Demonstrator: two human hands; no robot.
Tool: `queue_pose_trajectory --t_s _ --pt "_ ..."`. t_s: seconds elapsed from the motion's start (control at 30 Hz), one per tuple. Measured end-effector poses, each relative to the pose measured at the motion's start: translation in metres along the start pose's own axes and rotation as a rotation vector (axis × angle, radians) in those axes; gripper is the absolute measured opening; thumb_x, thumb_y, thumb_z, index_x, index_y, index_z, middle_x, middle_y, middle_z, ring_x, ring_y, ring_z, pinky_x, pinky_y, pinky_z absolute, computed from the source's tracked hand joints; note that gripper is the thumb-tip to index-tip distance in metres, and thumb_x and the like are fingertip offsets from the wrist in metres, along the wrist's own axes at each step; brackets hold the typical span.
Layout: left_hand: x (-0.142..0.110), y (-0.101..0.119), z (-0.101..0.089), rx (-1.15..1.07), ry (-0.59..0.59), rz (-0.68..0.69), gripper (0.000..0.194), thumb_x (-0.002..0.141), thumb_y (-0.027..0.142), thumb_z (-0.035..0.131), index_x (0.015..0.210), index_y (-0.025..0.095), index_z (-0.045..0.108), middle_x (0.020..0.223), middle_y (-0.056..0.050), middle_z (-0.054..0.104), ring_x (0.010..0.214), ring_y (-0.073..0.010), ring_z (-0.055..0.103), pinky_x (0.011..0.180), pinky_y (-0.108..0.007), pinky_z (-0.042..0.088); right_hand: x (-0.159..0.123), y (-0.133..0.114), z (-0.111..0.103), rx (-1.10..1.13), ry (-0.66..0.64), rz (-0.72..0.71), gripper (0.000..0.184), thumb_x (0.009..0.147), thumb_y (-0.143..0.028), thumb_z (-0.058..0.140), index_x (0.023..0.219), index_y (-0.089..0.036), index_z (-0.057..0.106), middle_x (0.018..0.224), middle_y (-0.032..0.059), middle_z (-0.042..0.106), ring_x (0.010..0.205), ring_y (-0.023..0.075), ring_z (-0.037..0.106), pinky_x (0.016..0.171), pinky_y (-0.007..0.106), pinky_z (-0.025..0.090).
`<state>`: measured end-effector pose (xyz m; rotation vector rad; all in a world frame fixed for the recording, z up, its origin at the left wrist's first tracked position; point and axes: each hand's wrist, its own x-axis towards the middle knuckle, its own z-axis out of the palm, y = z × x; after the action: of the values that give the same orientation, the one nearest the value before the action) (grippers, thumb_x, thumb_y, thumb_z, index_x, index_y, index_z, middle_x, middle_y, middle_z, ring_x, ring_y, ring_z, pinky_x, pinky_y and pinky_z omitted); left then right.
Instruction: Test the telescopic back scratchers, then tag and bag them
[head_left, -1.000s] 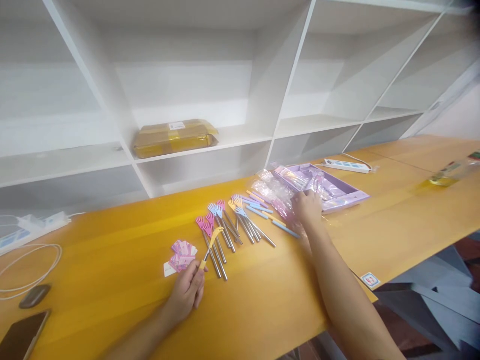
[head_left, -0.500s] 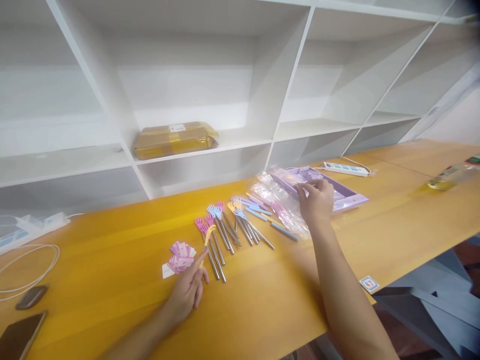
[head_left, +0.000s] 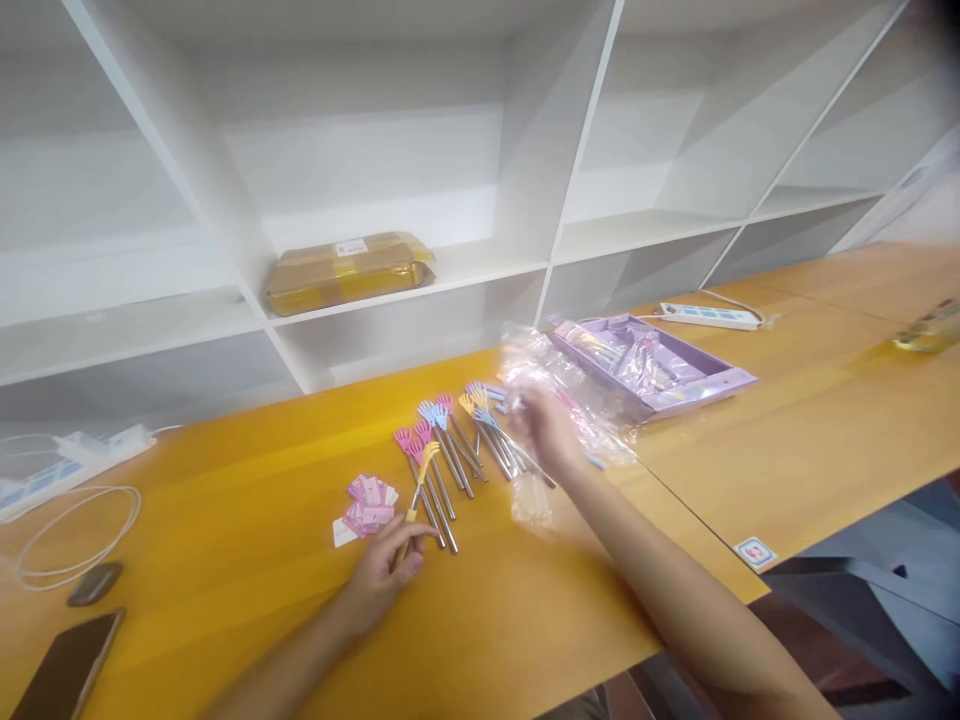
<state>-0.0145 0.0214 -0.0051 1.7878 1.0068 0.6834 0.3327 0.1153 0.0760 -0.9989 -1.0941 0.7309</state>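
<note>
My left hand (head_left: pixel 379 580) is closed around the handle of a yellow back scratcher (head_left: pixel 427 462), its hand-shaped head pointing away from me. Beside it lie several back scratchers (head_left: pixel 442 425) in pink, blue and yellow with metal rods. My right hand (head_left: pixel 549 432), smeared by motion, grips a clear plastic bag (head_left: pixel 532 500) that hangs below and beyond the fingers. Coloured handle pieces partly hide behind this hand. Left of the scratchers is a small pile of pink cards (head_left: pixel 369 505).
A purple box (head_left: pixel 705 388) with plastic-wrapped pieces stands at the back right, with loose plastic wrap (head_left: pixel 600 425) beside it. Behind it is a power strip (head_left: pixel 709 316). A phone (head_left: pixel 67 665) and a cable (head_left: pixel 135 510) lie at left. A taped parcel (head_left: pixel 349 270) rests on the shelf.
My right hand has moved left from the purple box, bringing clear plastic over the scratchers. My left hand has stayed on the yellow back scratcher, its index finger shifted. The view has turned slightly.
</note>
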Motion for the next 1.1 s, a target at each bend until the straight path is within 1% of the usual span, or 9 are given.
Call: queue_pose_trajectory --t_s 0.13,0.27,0.4,0.57,0.67,0.77,0.93,1.03,1.1 --pt "-0.004 -0.018 0.016 -0.523 -0.060 -0.082 0.074 0.086 0.081 0.068 0.132 0.023 0.073 0.105 -0.006 0.054 0.060 -0.0066 0.031 0.052 -0.023 0.029 -0.061 0.025 0.066 0.230 -0.368 0.298 0.033 0.094 -0.054 0.069 0.100 -0.026 0.053 0.080 -0.0043 0.062 0.054 0.0111 0.053 0.046 0.023 0.041" --pt "-0.013 -0.016 0.028 -0.648 -0.112 -0.153 0.078 0.079 0.082 0.076 0.127 0.020 0.074 0.100 -0.006 0.057 0.062 -0.0073 0.034 0.053 -0.022 0.028 -0.115 0.033 0.099 0.268 -0.505 0.280 0.040 0.096 -0.053 0.073 0.112 -0.027 0.049 0.096 -0.0022 0.065 0.061 0.0110 0.061 0.052 0.024 0.047" --pt "-0.015 0.001 0.025 -0.365 -0.100 -0.127 0.067 0.078 0.073 0.083 0.116 0.018 0.079 0.098 -0.008 0.066 0.081 -0.0174 0.054 0.072 -0.028 0.046 -0.133 0.033 0.101 0.208 -0.464 0.228 0.035 0.096 -0.050 0.076 0.100 -0.025 0.052 0.095 0.0005 0.065 0.067 0.0122 0.061 0.057 0.025 0.045" --pt "-0.014 -0.003 0.027 -0.337 -0.066 -0.243 0.056 0.093 0.070 0.069 0.098 0.015 0.077 0.067 0.004 0.050 0.052 -0.0084 0.042 0.054 -0.023 0.033 -0.130 0.034 0.095 0.046 -0.406 -0.027 0.049 0.101 -0.049 0.070 0.071 -0.023 0.041 0.076 -0.0017 0.051 0.070 0.0135 0.048 0.067 0.029 0.041" --pt "-0.013 -0.007 0.028 -0.454 -0.018 -0.235 0.055 0.096 0.069 0.065 0.095 0.015 0.074 0.066 0.006 0.043 0.047 -0.0057 0.035 0.049 -0.022 0.027 -0.132 0.038 0.095 0.067 -0.375 0.081 0.047 0.105 -0.056 0.060 0.077 -0.024 0.040 0.073 -0.0048 0.042 0.064 0.0126 0.040 0.061 0.028 0.038" --pt "-0.012 -0.004 0.024 -0.453 -0.007 -0.184 0.049 0.097 0.064 0.067 0.094 0.016 0.076 0.076 0.003 0.051 0.049 -0.0053 0.039 0.049 -0.021 0.030 -0.138 0.038 0.099 0.123 -0.532 0.307 0.042 0.100 -0.065 0.064 0.099 -0.026 0.048 0.081 -0.0051 0.050 0.060 0.0119 0.042 0.053 0.026 0.036" --pt "-0.013 0.007 0.018 -0.250 0.015 -0.041 0.040 0.098 0.057 0.070 0.089 0.020 0.084 0.103 -0.009 0.068 0.088 -0.0197 0.064 0.079 -0.031 0.053 -0.138 0.032 0.099 -0.009 -0.691 0.190 0.049 0.102 -0.066 0.061 0.082 -0.021 0.058 0.083 0.0005 0.054 0.078 0.0161 0.052 0.071 0.030 0.045" --pt "-0.007 0.008 0.011 -0.240 0.238 0.026 0.040 0.095 0.058 0.073 0.083 0.022 0.084 0.110 -0.011 0.070 0.109 -0.0268 0.064 0.100 -0.038 0.053 -0.121 0.029 0.090 0.083 -0.501 0.204 0.052 0.104 -0.071 0.053 0.086 -0.022 0.060 0.083 0.0010 0.055 0.076 0.0167 0.054 0.070 0.031 0.047" --pt "0.000 0.006 0.003 -0.337 0.459 0.026 0.043 0.092 0.061 0.076 0.077 0.020 0.081 0.110 -0.010 0.069 0.106 -0.0257 0.064 0.097 -0.037 0.054 -0.108 0.026 0.081 0.170 -0.331 0.222 0.052 0.104 -0.073 0.050 0.087 -0.024 0.056 0.080 -0.0005 0.053 0.067 0.0153 0.049 0.063 0.029 0.045"
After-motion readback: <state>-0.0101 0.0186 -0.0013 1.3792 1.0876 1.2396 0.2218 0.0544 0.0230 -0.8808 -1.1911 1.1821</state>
